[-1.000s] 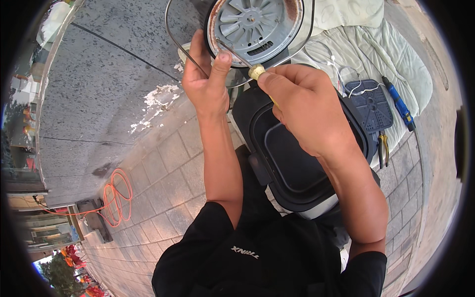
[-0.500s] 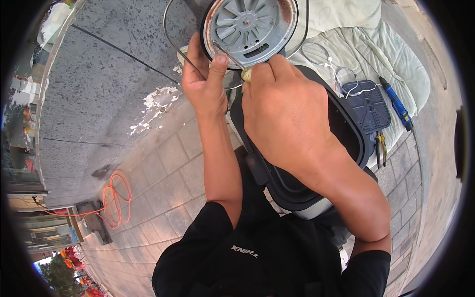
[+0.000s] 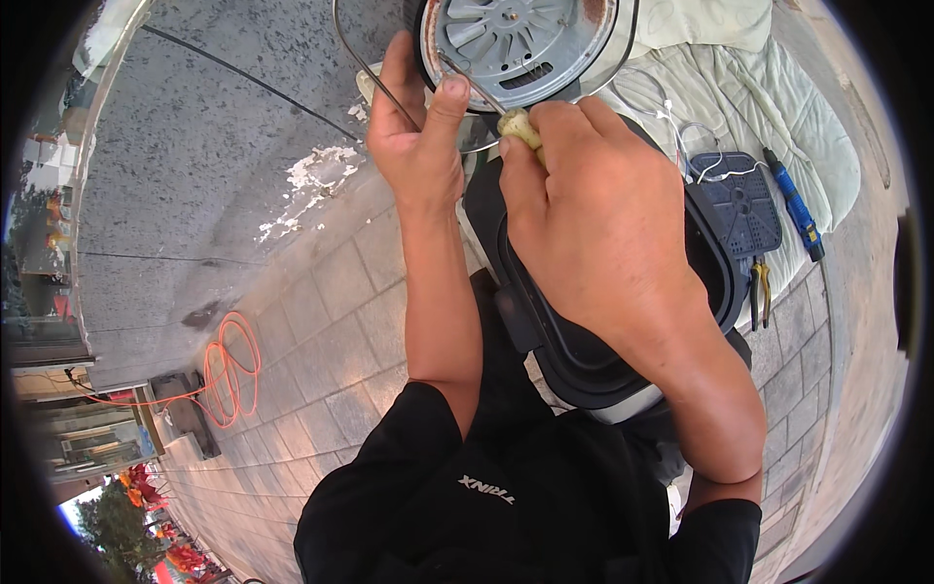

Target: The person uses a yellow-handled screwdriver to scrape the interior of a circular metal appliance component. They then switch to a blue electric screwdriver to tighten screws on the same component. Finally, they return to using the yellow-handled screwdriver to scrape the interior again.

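Observation:
In my right hand (image 3: 608, 224), closed around its pale yellow handle, is a screwdriver (image 3: 516, 127). The metal shaft runs up and left to the lower left rim of a round metal housing (image 3: 545, 83), which has radial slots and rusty patches on its inner wall. My left hand (image 3: 418, 127) grips that housing at its left edge, the thumb beside the screwdriver shaft and the fingers partly hidden behind. A thin bent metal rod (image 3: 365, 63) passes by the left fingers and loops around the housing. Under my right wrist stands a black rounded tub (image 3: 584, 375).
A pale quilted cloth (image 3: 808, 117) lies at the right, bearing a dark perforated plate (image 3: 739, 209), a blue pen-shaped tool (image 3: 793, 200), pliers (image 3: 761, 292) and white cables (image 3: 671, 122). A grey stone ledge (image 3: 214, 146) rises on the left; an orange cord (image 3: 233, 375) lies coiled on the paving.
Both hands, the screwdriver and the housing have shifted slightly up and right in the picture. The grips look the same, and the shaft still reaches the housing's rim.

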Available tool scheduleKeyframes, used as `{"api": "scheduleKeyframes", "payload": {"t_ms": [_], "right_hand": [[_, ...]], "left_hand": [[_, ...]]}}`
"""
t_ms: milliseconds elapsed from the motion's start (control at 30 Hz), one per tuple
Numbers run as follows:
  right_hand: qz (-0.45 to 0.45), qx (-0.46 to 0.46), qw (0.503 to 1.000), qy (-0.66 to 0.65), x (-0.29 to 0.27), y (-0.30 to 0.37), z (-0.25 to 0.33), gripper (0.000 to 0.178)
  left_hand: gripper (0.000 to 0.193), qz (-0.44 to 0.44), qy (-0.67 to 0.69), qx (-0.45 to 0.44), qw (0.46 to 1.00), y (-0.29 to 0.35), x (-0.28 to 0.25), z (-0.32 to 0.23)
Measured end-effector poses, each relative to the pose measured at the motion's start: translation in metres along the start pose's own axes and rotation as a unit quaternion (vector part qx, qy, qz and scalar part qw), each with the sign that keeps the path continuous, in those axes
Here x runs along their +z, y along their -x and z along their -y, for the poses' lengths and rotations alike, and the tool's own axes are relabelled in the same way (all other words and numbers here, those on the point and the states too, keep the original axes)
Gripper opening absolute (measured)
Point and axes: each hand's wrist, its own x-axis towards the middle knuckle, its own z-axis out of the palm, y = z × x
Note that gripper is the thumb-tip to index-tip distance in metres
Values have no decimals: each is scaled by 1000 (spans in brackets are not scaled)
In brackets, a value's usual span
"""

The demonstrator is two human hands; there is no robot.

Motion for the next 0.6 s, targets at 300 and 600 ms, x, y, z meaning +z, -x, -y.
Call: {"api": "scheduleKeyframes", "payload": {"t_ms": [300,600], "right_hand": [[-4,30,999,10,-38,-1,-16,23],[68,180,941,-280,-85,-5,-61,39]], "left_hand": [[83,41,-50,-30,997,-14,-5,-13],[73,123,-369,101,916,-123,4,-138]]}}
